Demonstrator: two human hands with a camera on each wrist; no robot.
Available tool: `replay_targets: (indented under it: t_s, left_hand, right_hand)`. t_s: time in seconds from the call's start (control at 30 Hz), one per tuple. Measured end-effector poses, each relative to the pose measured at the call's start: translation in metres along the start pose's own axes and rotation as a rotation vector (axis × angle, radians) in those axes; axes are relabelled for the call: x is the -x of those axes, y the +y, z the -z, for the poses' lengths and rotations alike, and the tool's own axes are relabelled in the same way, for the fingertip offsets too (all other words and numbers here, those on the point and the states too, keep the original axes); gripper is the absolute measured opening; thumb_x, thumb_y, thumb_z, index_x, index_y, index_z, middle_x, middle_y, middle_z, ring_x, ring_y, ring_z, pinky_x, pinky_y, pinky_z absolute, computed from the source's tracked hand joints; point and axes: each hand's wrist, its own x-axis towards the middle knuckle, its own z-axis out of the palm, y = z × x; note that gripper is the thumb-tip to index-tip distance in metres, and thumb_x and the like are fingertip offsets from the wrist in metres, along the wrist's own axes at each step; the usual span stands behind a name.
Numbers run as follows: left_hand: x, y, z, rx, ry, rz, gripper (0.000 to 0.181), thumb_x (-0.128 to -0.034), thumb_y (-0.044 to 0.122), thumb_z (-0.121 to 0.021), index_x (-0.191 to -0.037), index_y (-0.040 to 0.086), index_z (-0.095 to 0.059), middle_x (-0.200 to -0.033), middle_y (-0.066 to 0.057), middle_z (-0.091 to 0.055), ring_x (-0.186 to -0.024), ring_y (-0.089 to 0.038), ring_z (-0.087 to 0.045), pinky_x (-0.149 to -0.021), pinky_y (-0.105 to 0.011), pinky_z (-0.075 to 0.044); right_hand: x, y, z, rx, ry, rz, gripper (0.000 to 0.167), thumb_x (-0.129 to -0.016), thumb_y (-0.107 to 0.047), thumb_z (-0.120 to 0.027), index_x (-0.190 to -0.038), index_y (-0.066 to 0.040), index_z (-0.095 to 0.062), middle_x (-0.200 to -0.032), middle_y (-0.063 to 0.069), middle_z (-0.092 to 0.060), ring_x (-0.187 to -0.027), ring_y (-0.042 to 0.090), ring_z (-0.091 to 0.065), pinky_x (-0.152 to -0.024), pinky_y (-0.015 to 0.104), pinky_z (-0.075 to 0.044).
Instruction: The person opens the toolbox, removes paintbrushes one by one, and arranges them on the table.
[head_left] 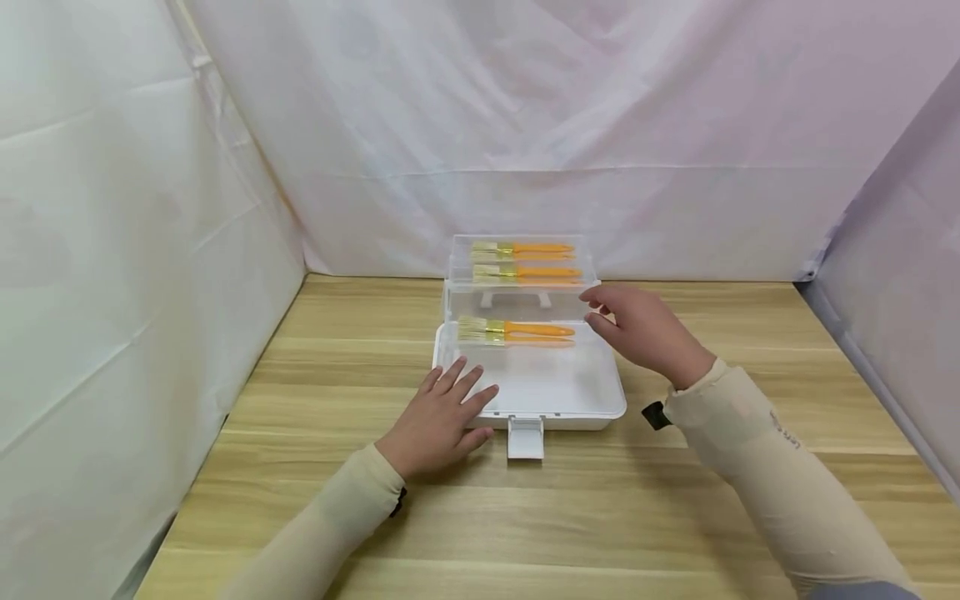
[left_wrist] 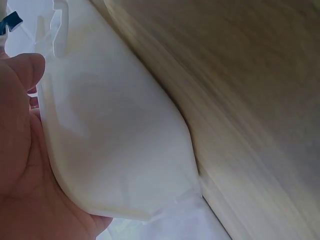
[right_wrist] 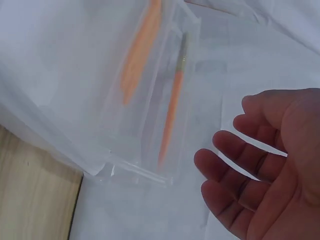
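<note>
A white box [head_left: 570, 415] stands open in the middle of the wooden table [head_left: 585, 517], its latch [head_left: 525, 440] sticking out on the near side. The left hand [head_left: 442, 417] lies at the box's near left corner, its fingers spread over the rim and the thumb off to the right along the near side; the left wrist view shows the palm against the outer wall. It pinches nothing.

The right hand [head_left: 637, 327] hangs in the air just beyond the right edge of the box, its fingers loosely bent and holding nothing. The right wrist view shows a gap between its fingertips and the clear trays [head_left: 459, 265].

Paintbrushes lie in three rows, bristles to the left and orange handles to the right: the near brushes [head_left: 540, 330] over the far part of the white base, the middle brushes [head_left: 547, 272] and the far brushes [head_left: 543, 248] in the raised clear trays behind. Whether the near row rests in a tray or on the base, I cannot tell.

Beige sleeves [head_left: 780, 475] cover both forearms. Pale cloth [head_left: 525, 100] hangs at the far side and to left and right.
</note>
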Motion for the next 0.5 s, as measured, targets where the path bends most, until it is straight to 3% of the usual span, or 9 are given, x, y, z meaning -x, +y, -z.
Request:
replay_targets:
  t_s: [0.23, 0.5]
  left_hand:
    - [0.0, 0.002, -0.001, 0.014, 0.004, 0.014, 0.055, -0.1011, 0.047, -0.05, -0.148, 0.019, -0.048, -0.153, -0.014, -0.041, -0.147, -0.037, -0.024, -0.115, -0.058, -0.021]
    - [0.0, 0.001, -0.001, 0.017, 0.014, 0.01, 0.057, -0.0996, 0.049, -0.052, -0.148, 0.018, -0.049, -0.153, -0.014, -0.042, -0.147, -0.037, -0.024, -0.115, -0.058, -0.021]
  right_hand:
    - [-0.009, -0.007, 0.0, 0.118, -0.027, 0.132, 0.025, -0.096, -0.011, -0.063, -0.119, -0.002, -0.066, -0.11, 0.011, -0.066, -0.09, 0.027, -0.065, -0.079, 0.044, -0.053]
    - [-0.019, -0.014, -0.012, 0.136, -0.09, 0.182, 0.024, -0.096, -0.012, -0.064, -0.118, -0.004, -0.067, -0.115, 0.011, -0.066, -0.095, 0.027, -0.066, -0.083, 0.045, -0.053]
